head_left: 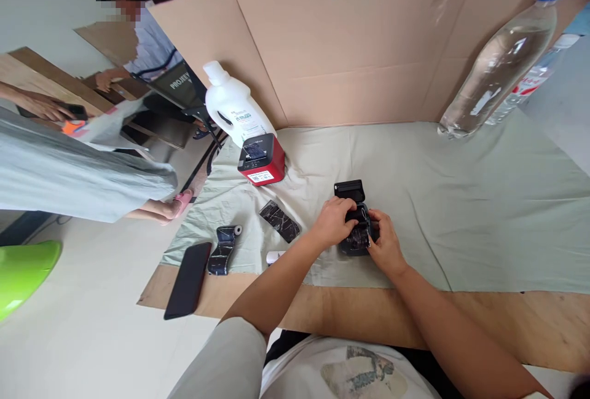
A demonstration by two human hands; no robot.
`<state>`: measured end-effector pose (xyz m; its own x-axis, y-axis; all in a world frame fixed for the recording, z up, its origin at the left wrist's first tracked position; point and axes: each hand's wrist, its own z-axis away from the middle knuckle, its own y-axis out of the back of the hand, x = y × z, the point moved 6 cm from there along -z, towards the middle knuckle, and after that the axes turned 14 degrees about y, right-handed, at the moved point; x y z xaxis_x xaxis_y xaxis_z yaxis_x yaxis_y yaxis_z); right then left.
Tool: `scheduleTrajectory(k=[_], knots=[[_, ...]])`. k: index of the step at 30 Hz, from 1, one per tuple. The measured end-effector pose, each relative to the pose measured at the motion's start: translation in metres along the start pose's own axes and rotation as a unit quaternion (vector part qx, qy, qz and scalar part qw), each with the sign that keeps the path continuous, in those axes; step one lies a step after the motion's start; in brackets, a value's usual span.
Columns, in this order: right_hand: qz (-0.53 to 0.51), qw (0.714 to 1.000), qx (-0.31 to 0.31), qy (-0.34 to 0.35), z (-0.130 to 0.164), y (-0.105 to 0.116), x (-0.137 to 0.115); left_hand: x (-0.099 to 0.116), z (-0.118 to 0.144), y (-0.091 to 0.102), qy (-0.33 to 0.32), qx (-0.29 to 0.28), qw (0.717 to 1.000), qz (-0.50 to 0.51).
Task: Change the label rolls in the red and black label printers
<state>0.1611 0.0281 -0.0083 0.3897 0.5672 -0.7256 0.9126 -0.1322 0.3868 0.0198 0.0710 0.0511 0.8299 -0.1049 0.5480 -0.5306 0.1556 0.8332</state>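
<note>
The left hand (332, 219) lies curled over the top of a small black label printer (354, 234), fingers pressing on its upper edge. The right hand (385, 242) grips the same printer from the other side, thumb and fingers closed against its body. The printer sits between the 2 hands on a pale green cloth (461, 202) that covers the counter (507, 325), and its lid (349, 190) stands open just beyond the left hand's knuckles.

Just outside the left hand lies a dark strip of label backing (279, 221), and near the left wrist a small white roll end (273, 257) pokes out. Further out on that side lies a second curled dark strip with a small white roll (223, 248), then a black smartphone (188, 279) face down at the counter's edge. Beyond the left hand, well apart, stands a red and black printer (262, 159) with a white detergent bottle (233, 107) touching its back. Far beyond the right hand, a clear water bottle (502, 58) with a blue cap leans against a cardboard screen (369, 36). Off past the left side, another person (147, 42) sits at a separate table.
</note>
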Motion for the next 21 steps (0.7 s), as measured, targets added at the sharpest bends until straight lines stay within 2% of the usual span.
scheduleTrajectory(k=[3,7,9,11,14,16,17,19,21], knots=[[0.004,1.0,-0.008,0.0,0.0,-0.001,0.001,0.002,0.002,-0.001,-0.017,0.01,1.0,-0.002],[0.017,1.0,-0.013,0.001,0.001,-0.001,0.002,-0.003,-0.001,-0.009,0.005,0.018,1.0,-0.019],[0.02,1.0,-0.009,0.001,0.001,-0.001,0.003,-0.006,-0.002,-0.012,0.014,0.026,1.0,-0.008],[0.015,1.0,-0.006,-0.002,0.002,0.0,0.003,-0.008,0.0,-0.013,-0.005,0.038,0.999,0.021],[-0.016,1.0,-0.012,-0.02,0.004,-0.001,0.005,-0.015,0.009,-0.006,-0.031,0.111,0.989,0.096],[-0.048,0.998,-0.01,-0.05,0.007,-0.001,0.008,-0.03,0.017,-0.004,0.016,0.168,0.971,0.169],[-0.062,0.996,-0.004,-0.067,0.008,-0.001,0.009,-0.039,0.019,-0.006,0.053,0.175,0.959,0.214],[-0.07,0.993,0.006,-0.098,0.01,-0.001,0.011,-0.053,0.022,-0.02,0.11,0.137,0.932,0.316],[-0.053,0.991,0.011,-0.118,0.01,0.0,0.011,-0.055,0.023,-0.037,0.123,0.077,0.902,0.408]])
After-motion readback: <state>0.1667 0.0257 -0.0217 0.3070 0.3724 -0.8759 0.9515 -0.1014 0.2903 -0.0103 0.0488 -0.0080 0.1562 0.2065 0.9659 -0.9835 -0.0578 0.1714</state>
